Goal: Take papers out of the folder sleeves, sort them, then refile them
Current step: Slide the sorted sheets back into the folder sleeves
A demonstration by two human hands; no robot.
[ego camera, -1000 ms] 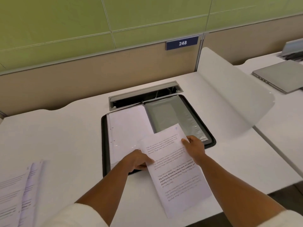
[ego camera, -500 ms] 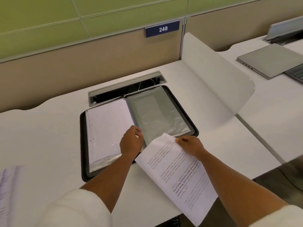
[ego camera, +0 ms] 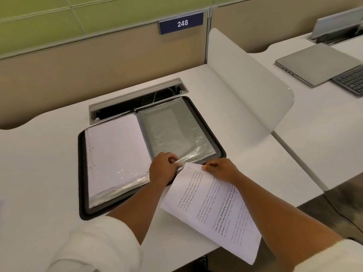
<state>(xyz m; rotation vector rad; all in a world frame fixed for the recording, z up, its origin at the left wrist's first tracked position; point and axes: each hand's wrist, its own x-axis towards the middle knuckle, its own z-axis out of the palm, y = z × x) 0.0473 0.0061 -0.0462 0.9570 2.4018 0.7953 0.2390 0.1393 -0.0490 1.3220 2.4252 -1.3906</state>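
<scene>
Head view: my left hand [ego camera: 164,168] pinches the sleeve [ego camera: 177,132] mouth at centre frame; my right hand [ego camera: 221,169] grips the sheet [ego camera: 214,209], top edge touching it.

white surface [ego camera: 49,173] with an open cable tray [ego camera: 137,99] at its far edge. blue "248" plate [ego camera: 181,23] on the beige partition [ego camera: 98,61], green panels [ego camera: 78,14] above. white divider [ego camera: 249,85] to the right. beyond it: closed grey laptop [ego camera: 314,63], dark keyboard [ego camera: 351,80] just beside it.
</scene>
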